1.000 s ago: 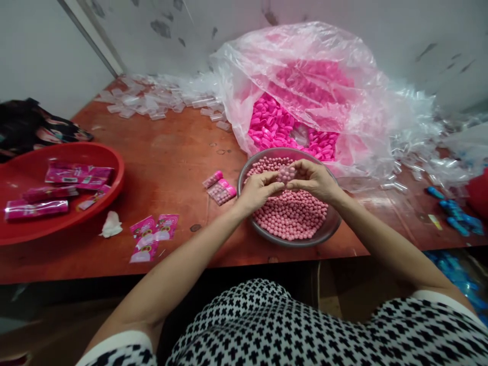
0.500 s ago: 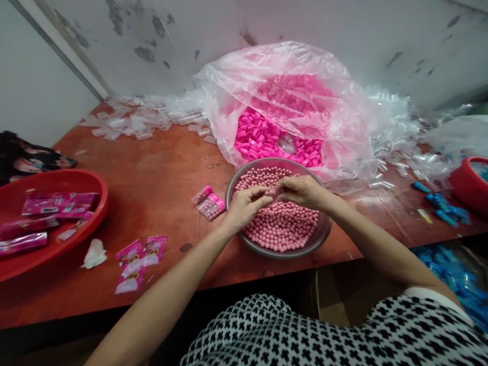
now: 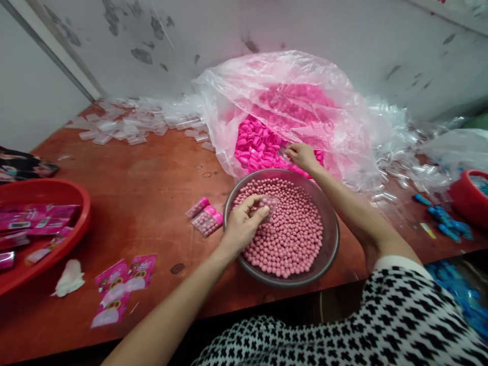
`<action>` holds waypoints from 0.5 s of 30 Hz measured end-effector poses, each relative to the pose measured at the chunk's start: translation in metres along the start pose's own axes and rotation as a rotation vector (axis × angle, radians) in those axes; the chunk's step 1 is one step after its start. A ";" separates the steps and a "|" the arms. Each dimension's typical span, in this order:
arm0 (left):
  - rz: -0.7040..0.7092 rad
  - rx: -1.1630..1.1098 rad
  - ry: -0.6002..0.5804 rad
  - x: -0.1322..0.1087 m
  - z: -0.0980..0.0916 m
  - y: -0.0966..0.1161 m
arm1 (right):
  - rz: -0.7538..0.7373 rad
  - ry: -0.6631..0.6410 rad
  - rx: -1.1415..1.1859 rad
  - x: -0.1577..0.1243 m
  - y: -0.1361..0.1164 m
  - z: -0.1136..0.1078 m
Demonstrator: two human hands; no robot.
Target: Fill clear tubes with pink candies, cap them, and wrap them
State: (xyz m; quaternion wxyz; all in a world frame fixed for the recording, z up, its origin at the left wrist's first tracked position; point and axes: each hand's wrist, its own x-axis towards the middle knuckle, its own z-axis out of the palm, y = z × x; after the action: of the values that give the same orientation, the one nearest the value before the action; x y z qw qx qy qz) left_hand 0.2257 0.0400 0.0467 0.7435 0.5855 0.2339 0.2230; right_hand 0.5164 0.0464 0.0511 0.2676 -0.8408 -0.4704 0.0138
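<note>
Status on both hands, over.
Left hand: holding clear container with beads above bowl. Right hand: at pink caps, grip unclear. Plastic bag drapes over some caps.

The right hand [image 3: 303, 156] has left the bowl [image 3: 331, 239] for the pink caps [image 3: 254, 143] in the bag [image 3: 353, 134].

Patchy grey wall [image 3: 217, 30], reddish-brown table [image 3: 160, 175]

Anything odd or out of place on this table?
Mainly the crumpled white wad lying on the table beside the red basin: it looks like litter among product. The wall behind shows dark blotches, possibly peeling paint. The pink beads show no spill onto the table.
</note>
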 end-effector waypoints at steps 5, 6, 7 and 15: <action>0.066 0.038 0.013 -0.003 -0.001 0.002 | 0.128 0.101 -0.154 0.067 -0.009 0.034; 0.081 0.053 0.014 -0.004 -0.001 0.001 | 0.150 0.125 -0.147 0.074 -0.012 0.039; 0.092 0.067 0.018 -0.004 -0.002 0.001 | 0.173 0.141 -0.143 0.079 -0.015 0.044; 0.093 0.078 0.046 -0.002 -0.004 -0.001 | 0.161 0.180 0.164 0.080 -0.010 0.044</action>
State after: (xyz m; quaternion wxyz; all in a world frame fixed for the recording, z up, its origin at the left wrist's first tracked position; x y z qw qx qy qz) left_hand 0.2216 0.0415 0.0452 0.7032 0.6191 0.2319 0.2616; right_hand 0.5407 0.1332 0.0367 0.3746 -0.8488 -0.3730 -0.0020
